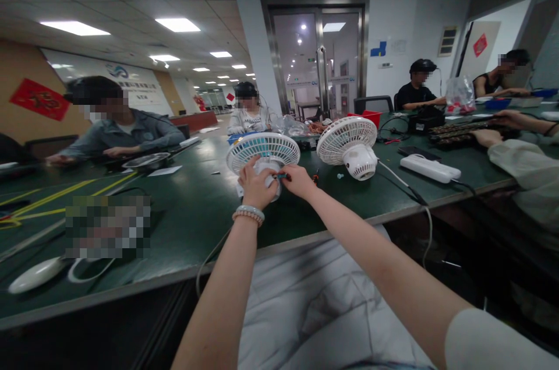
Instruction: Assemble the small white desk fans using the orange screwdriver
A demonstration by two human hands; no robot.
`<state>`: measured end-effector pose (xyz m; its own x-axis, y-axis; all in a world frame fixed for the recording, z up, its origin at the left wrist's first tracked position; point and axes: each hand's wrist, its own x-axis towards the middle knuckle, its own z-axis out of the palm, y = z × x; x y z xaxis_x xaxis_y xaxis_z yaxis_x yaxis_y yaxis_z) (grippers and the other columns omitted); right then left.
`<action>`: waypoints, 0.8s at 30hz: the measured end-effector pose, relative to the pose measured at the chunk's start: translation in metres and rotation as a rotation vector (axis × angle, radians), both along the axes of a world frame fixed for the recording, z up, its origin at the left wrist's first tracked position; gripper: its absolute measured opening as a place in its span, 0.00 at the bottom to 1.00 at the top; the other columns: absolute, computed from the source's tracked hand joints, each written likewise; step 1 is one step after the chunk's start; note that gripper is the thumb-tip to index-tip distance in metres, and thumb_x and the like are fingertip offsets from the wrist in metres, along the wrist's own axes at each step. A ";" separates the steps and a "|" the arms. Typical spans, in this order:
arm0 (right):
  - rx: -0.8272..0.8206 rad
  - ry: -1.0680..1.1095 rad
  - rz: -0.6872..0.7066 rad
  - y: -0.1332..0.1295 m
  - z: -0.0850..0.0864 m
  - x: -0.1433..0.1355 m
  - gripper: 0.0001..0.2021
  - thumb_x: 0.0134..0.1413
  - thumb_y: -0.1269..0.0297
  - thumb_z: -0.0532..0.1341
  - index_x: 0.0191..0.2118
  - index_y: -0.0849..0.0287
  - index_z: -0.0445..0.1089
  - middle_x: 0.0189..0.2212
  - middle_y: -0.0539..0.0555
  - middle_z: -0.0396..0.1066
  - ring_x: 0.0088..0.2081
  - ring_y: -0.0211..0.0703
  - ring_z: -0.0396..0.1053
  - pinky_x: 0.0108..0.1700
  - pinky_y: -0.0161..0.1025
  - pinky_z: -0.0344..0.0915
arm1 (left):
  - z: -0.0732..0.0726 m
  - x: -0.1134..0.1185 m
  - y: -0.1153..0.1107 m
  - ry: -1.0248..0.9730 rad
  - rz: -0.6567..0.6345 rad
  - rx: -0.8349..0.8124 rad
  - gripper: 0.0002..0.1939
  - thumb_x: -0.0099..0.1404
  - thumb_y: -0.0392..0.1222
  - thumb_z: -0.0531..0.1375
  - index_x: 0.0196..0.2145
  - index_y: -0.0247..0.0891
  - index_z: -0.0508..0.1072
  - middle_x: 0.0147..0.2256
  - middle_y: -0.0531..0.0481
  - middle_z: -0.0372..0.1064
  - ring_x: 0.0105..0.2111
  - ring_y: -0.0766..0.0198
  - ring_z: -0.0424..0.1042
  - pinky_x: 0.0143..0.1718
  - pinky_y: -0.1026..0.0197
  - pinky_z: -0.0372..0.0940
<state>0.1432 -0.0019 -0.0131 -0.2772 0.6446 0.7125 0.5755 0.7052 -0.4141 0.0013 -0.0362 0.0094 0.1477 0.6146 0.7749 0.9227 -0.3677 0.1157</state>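
Note:
A white desk fan (236, 155) lies on the green table in front of me, its round grille tilted away and its motor housing towards me. My left hand (258, 185) is closed around the back of that housing, fingers against the white plastic. In my right hand (301, 181), pinched at the housing, is a small teal-and-black screwdriver (280, 176); its tip is hidden by my left fingers. Just right of that hand lies a small red-and-black item (315, 176), too small to name.
A second white fan (347, 143) stands to the right, its cable crossing the table edge. Further right are a white power strip (430, 168) and a phone (419, 153). A red bin (365, 117) sits behind. Several people work around the table (187, 207).

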 end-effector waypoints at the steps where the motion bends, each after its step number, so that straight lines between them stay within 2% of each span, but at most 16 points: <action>1: -0.008 0.005 -0.002 0.000 0.000 0.000 0.11 0.48 0.73 0.54 0.38 0.60 0.70 0.35 0.54 0.67 0.39 0.39 0.64 0.45 0.35 0.59 | 0.000 0.000 0.000 0.001 0.004 0.000 0.11 0.51 0.42 0.57 0.34 0.44 0.73 0.57 0.48 0.48 0.56 0.45 0.48 0.53 0.42 0.48; 9: 0.053 0.100 0.035 0.002 -0.003 -0.003 0.12 0.50 0.71 0.55 0.40 0.62 0.71 0.37 0.55 0.66 0.40 0.37 0.64 0.46 0.33 0.60 | 0.000 -0.002 0.001 0.010 0.024 -0.007 0.12 0.50 0.42 0.58 0.35 0.42 0.72 0.55 0.47 0.50 0.54 0.46 0.51 0.52 0.43 0.50; 13: 0.002 0.166 0.036 0.000 -0.001 -0.003 0.13 0.48 0.71 0.57 0.42 0.61 0.68 0.39 0.54 0.67 0.39 0.37 0.66 0.44 0.33 0.62 | -0.001 -0.002 0.002 0.011 0.023 -0.001 0.11 0.50 0.41 0.58 0.34 0.42 0.72 0.55 0.46 0.50 0.54 0.46 0.51 0.52 0.44 0.50; 19: -0.087 0.233 0.015 0.001 0.000 -0.005 0.11 0.47 0.69 0.57 0.40 0.61 0.67 0.38 0.53 0.69 0.33 0.33 0.67 0.41 0.32 0.63 | -0.002 -0.003 0.003 0.013 0.020 0.009 0.12 0.51 0.42 0.58 0.35 0.42 0.71 0.55 0.46 0.50 0.54 0.46 0.52 0.52 0.45 0.51; 24: -0.049 0.230 0.017 -0.001 0.001 -0.003 0.10 0.47 0.69 0.57 0.38 0.62 0.69 0.36 0.53 0.69 0.33 0.33 0.67 0.39 0.29 0.63 | -0.002 -0.002 0.003 0.004 0.019 0.006 0.15 0.51 0.43 0.57 0.38 0.42 0.70 0.54 0.45 0.52 0.53 0.46 0.53 0.50 0.45 0.52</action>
